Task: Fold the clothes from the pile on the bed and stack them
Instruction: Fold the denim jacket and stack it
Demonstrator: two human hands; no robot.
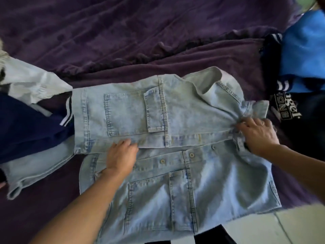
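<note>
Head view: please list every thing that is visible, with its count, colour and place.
light blue denim jacket: one, spread front-up, centre of bed
purple bed cover: one, under everything
navy garment with white stripes: one, left
white garment: one, upper left
bright blue garment: one, upper right
black garment with white lettering: one, right
left hand: flat on jacket's front edge
right hand: bunching fabric near collar

Jacket (pixel 175 138) on bed (pixel 123 41); clothes (pixel 299 67) right.

The denim jacket (pixel 175 138) runs off the bottom edge, its hem unseen. The right hand (pixel 258 132) covers the bunched collar end. The blue garment (pixel 302 50) is cropped at right.
</note>
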